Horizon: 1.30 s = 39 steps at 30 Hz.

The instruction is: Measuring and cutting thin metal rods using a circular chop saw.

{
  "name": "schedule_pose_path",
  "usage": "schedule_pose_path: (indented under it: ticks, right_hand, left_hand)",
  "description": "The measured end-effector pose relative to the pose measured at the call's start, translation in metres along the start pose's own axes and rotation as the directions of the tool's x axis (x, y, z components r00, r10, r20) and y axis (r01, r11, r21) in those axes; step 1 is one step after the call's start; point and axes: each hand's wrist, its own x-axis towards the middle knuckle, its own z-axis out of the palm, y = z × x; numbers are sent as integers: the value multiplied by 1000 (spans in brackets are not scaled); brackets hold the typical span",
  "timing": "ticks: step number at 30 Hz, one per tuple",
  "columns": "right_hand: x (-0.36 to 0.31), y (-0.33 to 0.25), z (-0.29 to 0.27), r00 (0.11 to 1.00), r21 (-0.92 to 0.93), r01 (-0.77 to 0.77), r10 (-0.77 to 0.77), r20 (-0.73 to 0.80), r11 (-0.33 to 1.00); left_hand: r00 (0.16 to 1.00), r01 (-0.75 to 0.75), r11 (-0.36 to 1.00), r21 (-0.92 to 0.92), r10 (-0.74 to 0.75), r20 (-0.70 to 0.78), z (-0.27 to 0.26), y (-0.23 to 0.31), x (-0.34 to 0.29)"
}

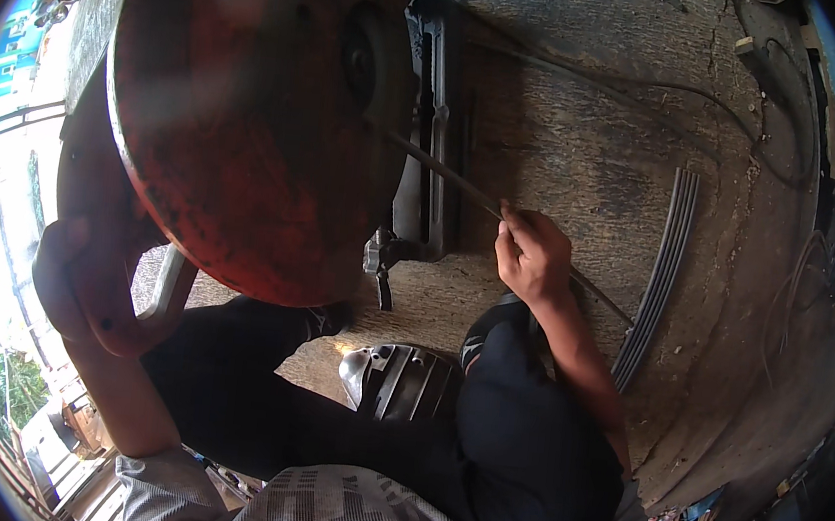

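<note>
The red, worn disc-shaped guard (239, 133) of a chop saw fills the upper left. My left hand (89, 279) is in shadow at its left side, fingers curled round the saw's handle (172, 287). My right hand (535, 257) is closed on a thin metal rod (455, 182), thumb and finger pinching it from above. The rod slants from behind the guard's right edge, through my hand, down to the right. Beside the guard stands the saw's dark metal base and clamp (437, 142). The guard hides the rod's far end and the cutting point.
Several thin metal rods (659, 274) lie side by side right of my right hand. A silvery ribbed metal part (396, 379) sits between my legs (530, 452). A dark cable (695, 89) runs across the worn board floor (589, 146). Bright outdoors shows at left.
</note>
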Motion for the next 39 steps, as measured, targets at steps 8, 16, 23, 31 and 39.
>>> schedule_pose_path:
  ticks: [8,16,23,31,39]
  right_hand:
    - [-2,-2,5,999,158,-27,24,21,987]
    - [-9,-6,7,985,297,-171,158,66,940]
    - [-8,-4,9,961,416,-274,231,152,867]
    - [-14,-2,11,870,509,-486,340,356,710]
    - [-8,3,-17,618,508,-769,245,747,388]
  left_hand:
    - [998,-63,998,-22,63,8,3,-1,-2]
    - [993,-114,993,-44,115,18,-1,-4,-3]
    - [995,-96,988,-120,97,8,2,-7,1]
    - [995,-102,988,-114,103,3,2,-6,0]
    - [993,-117,987,-106,116,-14,2,-5,-3]
